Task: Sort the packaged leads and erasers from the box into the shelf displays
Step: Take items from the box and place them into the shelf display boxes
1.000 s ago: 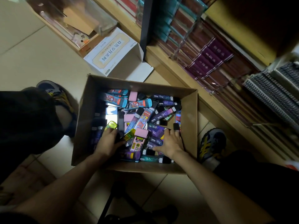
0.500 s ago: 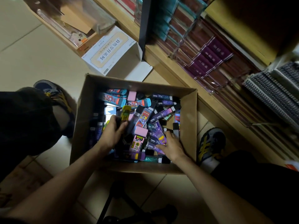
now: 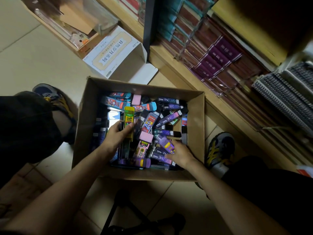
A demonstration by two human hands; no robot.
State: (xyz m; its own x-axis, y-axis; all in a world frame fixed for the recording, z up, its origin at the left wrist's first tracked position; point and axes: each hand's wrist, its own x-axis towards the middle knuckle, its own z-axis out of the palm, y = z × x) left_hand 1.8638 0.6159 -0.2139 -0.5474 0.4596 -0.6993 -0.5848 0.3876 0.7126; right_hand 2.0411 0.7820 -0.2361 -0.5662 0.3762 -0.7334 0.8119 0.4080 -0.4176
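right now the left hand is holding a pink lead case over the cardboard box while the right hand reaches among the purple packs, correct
Not pink: the head view shows the left hand gripping a yellow plastic lead case. The rest holds: it is over the open brown cardboard box, and the right hand reaches among the purple packaged leads.

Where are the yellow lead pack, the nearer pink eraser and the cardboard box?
yellow lead pack point(image 3: 129, 116): head view, its printed label.
nearer pink eraser point(image 3: 146, 136): head view, its top face.
cardboard box point(image 3: 195, 129): head view, right inner wall.
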